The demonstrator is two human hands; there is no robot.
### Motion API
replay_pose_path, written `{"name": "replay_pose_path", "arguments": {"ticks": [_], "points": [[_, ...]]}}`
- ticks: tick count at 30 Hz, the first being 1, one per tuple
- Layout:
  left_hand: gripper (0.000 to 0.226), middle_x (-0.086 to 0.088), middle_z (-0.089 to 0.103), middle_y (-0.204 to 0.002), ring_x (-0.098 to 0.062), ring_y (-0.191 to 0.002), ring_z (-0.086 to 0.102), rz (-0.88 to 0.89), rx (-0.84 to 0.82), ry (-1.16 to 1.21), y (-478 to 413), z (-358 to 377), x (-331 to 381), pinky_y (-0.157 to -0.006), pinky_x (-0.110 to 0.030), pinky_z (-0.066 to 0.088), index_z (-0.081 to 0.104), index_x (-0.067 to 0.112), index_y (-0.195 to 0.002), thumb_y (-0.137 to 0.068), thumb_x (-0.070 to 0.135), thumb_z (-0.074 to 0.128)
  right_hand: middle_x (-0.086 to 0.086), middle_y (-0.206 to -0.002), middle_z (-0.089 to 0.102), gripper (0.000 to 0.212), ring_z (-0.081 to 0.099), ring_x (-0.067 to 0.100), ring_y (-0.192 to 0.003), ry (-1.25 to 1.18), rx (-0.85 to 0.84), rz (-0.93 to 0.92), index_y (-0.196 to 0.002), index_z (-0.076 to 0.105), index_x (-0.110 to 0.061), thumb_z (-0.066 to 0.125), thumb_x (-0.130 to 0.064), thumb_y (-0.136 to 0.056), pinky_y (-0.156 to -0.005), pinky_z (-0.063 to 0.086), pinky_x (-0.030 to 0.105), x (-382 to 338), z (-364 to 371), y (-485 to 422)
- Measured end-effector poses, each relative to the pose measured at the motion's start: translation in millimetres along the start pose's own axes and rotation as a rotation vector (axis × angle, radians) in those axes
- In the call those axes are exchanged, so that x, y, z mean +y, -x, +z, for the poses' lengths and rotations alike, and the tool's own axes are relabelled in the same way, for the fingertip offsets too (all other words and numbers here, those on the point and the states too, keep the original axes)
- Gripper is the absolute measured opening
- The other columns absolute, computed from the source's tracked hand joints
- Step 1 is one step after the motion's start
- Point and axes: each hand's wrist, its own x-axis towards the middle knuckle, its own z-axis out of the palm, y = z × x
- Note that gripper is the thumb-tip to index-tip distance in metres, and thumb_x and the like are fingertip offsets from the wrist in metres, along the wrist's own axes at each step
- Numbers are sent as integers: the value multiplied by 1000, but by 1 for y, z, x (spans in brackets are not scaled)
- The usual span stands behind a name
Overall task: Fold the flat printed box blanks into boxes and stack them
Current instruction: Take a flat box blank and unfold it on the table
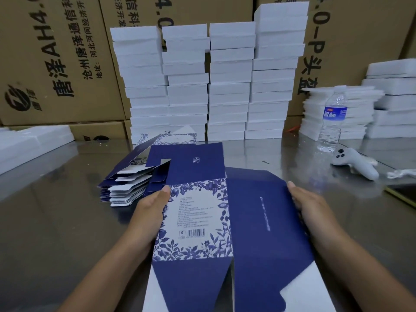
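While left hand and right hand grip box blank, blank pile, bottle beyond.

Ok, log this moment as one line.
left hand grips box blank | right hand grips box blank | pile of blanks on table

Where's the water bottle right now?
Head view, right side: the water bottle stands upright on the metal table, just behind the white controller, in front of low white stacks.

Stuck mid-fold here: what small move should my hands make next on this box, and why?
Probably push both edges inward to square it: left hand and right hand grip opposite edges of the box blank, which looks only partly opened.
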Motion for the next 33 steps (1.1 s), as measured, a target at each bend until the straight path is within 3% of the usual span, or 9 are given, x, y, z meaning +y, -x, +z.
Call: {"name": "replay_pose_path", "arguments": {"ticks": [3,7,16,19,23,26,28,30,33], "points": [[40,1,76,-83,-14,-73,72,-24,-35,-12,2,2,0,-63,-27,49,77,28,-74,-97,39,46,10,-71,54,40,48,20,-66,74,72,-69,-71,57,0,51,-31,-96,-62,36,28,1,-2,-1],[36,-5,76,-86,-22,-77,73,-99,-30,89,3,3,3,-72,-34,51,78,23,-77,-93,41,52,6,-65,50,44,44,16,-62,155,101,-121,-78,52,13,50,-26,-97,-52,34,23,3,-3,-4],[37,-4,75,-80,-16,-65,72,-48,-19,94,1,2,4,-47,-18,50,76,18,-72,-97,27,50,17,-82,65,35,60,27,-76,-35,39,3,-86,64,5,53,-27,-93,-73,42,35,1,0,-2],[37,-4,75,-81,-16,-66,72,-33,-43,103,6,3,4,-47,-18,50,76,19,-74,-97,27,49,15,-79,59,42,53,24,-74,23,79,-41,-89,57,15,51,-26,-96,-72,38,34,3,-1,-5],[33,-12,72,-106,-27,-97,69,-82,-167,184,2,9,6,-72,-35,55,71,12,-104,-98,31,45,11,-73,48,44,42,21,-68,153,164,-96,-76,55,10,47,-27,-98,-66,33,30,8,-4,-10],[40,-23,49,-138,-33,-128,47,0,-317,231,7,-2,-6,-99,-37,41,49,-1,-133,-103,18,29,10,-71,45,40,40,20,-65,136,262,-127,-77,59,1,46,-31,-98,-61,31,29,9,-9,-12],[31,-22,65,-117,-30,-104,65,-43,-318,193,10,3,0,-81,-33,55,69,0,-108,-91,18,49,10,-71,48,42,42,19,-65,72,308,-122,-79,60,2,46,-34,-98,-64,34,29,10,-12,-14],[35,-18,71,-96,-28,-79,69,-104,-337,108,9,4,3,-66,-30,57,66,-3,-91,-74,29,65,9,-72,57,48,51,19,-66,-8,314,-75,-77,61,5,48,-36,-97,-67,40,31,11,-12,-14],[15,-11,73,-83,-20,-67,70,20,-231,100,1,-2,-2,-56,-23,55,72,13,-72,-77,25,65,-1,-63,58,42,53,14,-55,-26,229,-20,-72,62,-10,49,-43,-95,-57,43,26,7,-8,-12]]}}
